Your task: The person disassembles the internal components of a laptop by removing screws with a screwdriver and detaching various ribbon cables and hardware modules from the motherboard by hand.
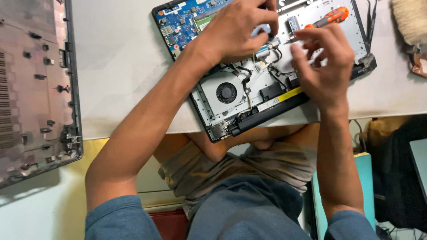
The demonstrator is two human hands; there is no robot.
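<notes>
An opened laptop base point(213, 118) lies tilted on the white table point(120, 66), showing a blue circuit board point(178, 22), a round fan point(227, 92) and black wires. My left hand point(235, 31) rests on the board with its fingers curled down onto a small part near the middle; what they grip is hidden. To the right, my right hand point(324, 62) has bent fingers that meet at the black neck of an orange-handled screwdriver point(331, 17), which points down into the base.
The laptop's removed bottom cover point(40, 89) lies inside-up at the table's left end. A long black battery bar point(267, 111) with a yellow strip overhangs the near table edge. Thin black cables point(371, 18) and a furry beige object point(409, 22) sit far right. A teal seat edge point(364, 178) is beside my leg.
</notes>
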